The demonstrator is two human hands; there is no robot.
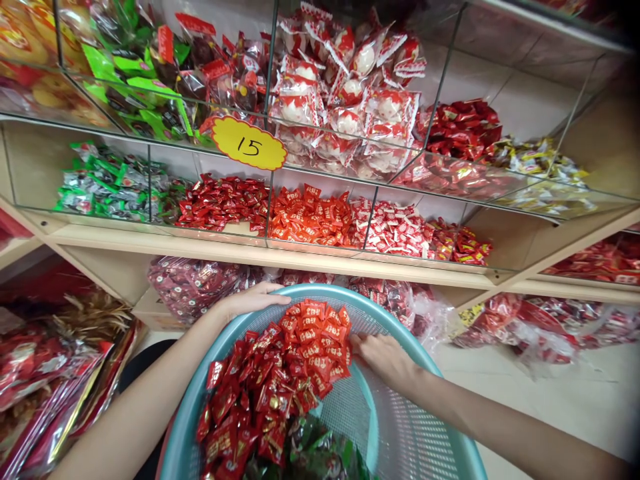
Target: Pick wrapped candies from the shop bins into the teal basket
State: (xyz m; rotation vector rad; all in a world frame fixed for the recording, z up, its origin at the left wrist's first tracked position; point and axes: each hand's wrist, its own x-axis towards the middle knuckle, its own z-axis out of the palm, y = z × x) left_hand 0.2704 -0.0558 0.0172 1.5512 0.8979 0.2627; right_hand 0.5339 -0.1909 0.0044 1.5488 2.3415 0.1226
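A teal plastic basket (425, 353) holds dark red wrapped candies (265, 387), brighter orange-red packets (315, 333) and green-and-dark wrapped sweets (325, 450). At the basket's far left rim lies my left hand (255, 299), its fingers stretched along the edge. Inside the basket, just right of the orange-red packets, is my right hand (383, 357) with its fingers curled; their tips are hidden, and whatever they may hold cannot be made out.
Shelf bins in front hold orange-red packets (310, 217), red candies (225, 203) and white-and-red sweets (393, 223). A yellow price tag (249, 143) reads 15. Bagged candies (195, 283) sit under the shelf; shiny packages (45, 367) lie at left.
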